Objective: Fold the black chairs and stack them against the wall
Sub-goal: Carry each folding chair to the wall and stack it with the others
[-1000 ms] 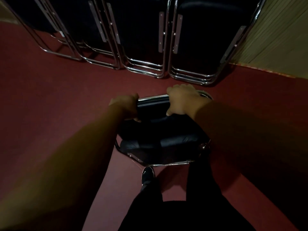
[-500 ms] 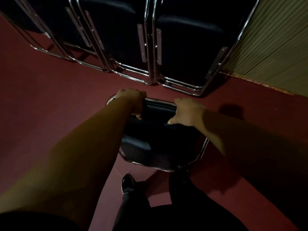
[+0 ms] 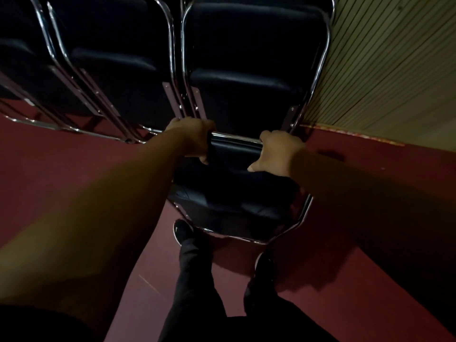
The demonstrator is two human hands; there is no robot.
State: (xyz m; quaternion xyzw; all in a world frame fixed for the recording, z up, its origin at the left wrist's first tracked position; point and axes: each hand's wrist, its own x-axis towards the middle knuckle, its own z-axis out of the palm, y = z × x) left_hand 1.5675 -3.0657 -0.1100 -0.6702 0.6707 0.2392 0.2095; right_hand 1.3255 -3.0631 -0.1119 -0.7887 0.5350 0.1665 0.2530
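A folded black chair [image 3: 237, 193] with a chrome frame stands upright in front of me. My left hand [image 3: 191, 138] grips the left end of its top rail, and my right hand [image 3: 278, 151] grips the right end. Its top edge sits right up against the rightmost stacked chair [image 3: 254, 65]. Several more folded black chairs [image 3: 116, 70] lean in a row to the left. The held chair's lower frame is close to my feet.
A ribbed beige wall [image 3: 389, 70] rises at the right, just beside the rightmost chair. The floor [image 3: 74, 164] is dark red. My left shoe [image 3: 182, 230] and right shoe [image 3: 265, 265] stand just behind the held chair.
The held chair and both hands have come forward and rightward, from open floor up to the rightmost stacked chair. The row of chairs now looms larger and closer.
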